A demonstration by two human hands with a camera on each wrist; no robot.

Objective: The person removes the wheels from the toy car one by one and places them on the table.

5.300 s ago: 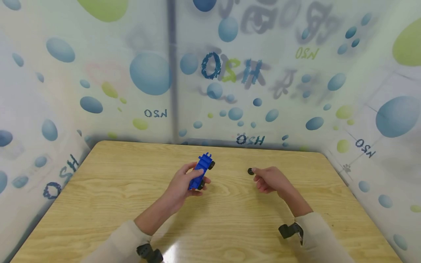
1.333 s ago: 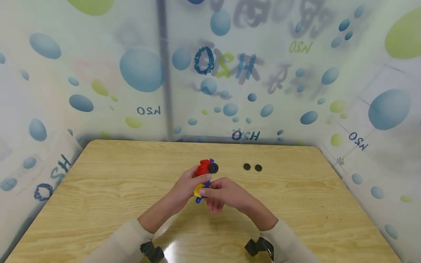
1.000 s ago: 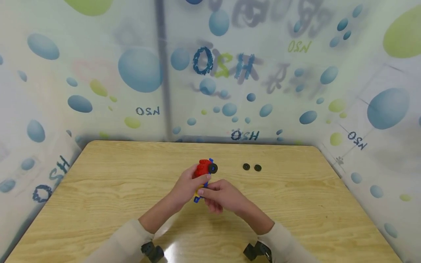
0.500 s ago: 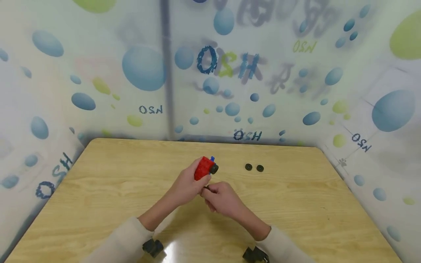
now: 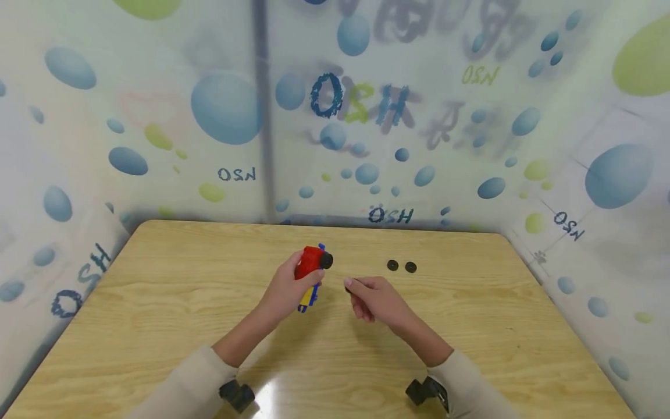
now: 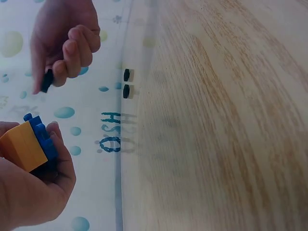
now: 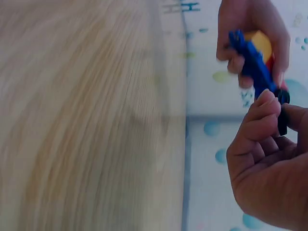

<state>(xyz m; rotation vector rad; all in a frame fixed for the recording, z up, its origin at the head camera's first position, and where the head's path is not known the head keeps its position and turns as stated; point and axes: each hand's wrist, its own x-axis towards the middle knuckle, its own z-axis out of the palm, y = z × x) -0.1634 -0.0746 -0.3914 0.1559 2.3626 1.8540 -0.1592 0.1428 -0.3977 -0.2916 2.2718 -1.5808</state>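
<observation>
My left hand [image 5: 282, 288] grips a toy car [image 5: 309, 262] built of a red block, a yellow block and a blue base. A black wheel [image 5: 327, 260] sits on the car's right side at its far end; no wheel shows on that side at the near end. Just right of the car, my right hand [image 5: 379, 299] pinches a small black wheel [image 6: 47, 81] between thumb and finger, apart from the car. In the left wrist view the yellow block [image 6: 24, 147] faces the camera, and the left palm hides much of the car.
Two loose black wheels [image 5: 392, 265] [image 5: 410, 267] lie side by side on the wooden table [image 5: 460, 326], beyond the right hand. A patterned wall [image 5: 324, 174] rises behind the table's far edge.
A second wheel has come to lie on the table since the oldest frame. Over the last half second my right hand has drawn right, away from the car, with a wheel; the car has shifted left.
</observation>
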